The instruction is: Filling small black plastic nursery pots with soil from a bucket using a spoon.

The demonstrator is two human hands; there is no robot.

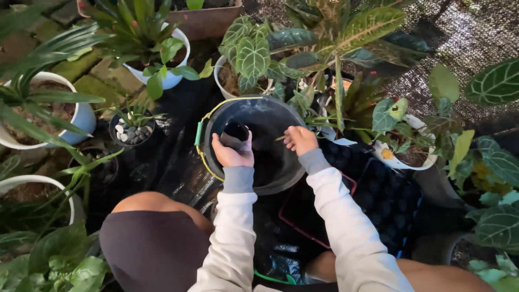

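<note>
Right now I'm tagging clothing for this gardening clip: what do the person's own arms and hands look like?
Both arms wear long, loose white sleeves of soft fabric, each ending in a ribbed grey cuff at the wrist. The left hand and right hand are bare: no gloves, rings or watch show.

Hands: two, left hand point(231, 154), right hand point(300, 139). Black bucket point(281, 173): one. Small black pot point(235, 132): one. Pebble-topped black pot point(131, 131): one. White plant pots in view: at least four. Dark seedling tray point(386, 197): one.

A small black pot point(236, 133) sits tilted, mouth up, over a big dark bucket point(270, 178) with yellow-green rim.
</note>
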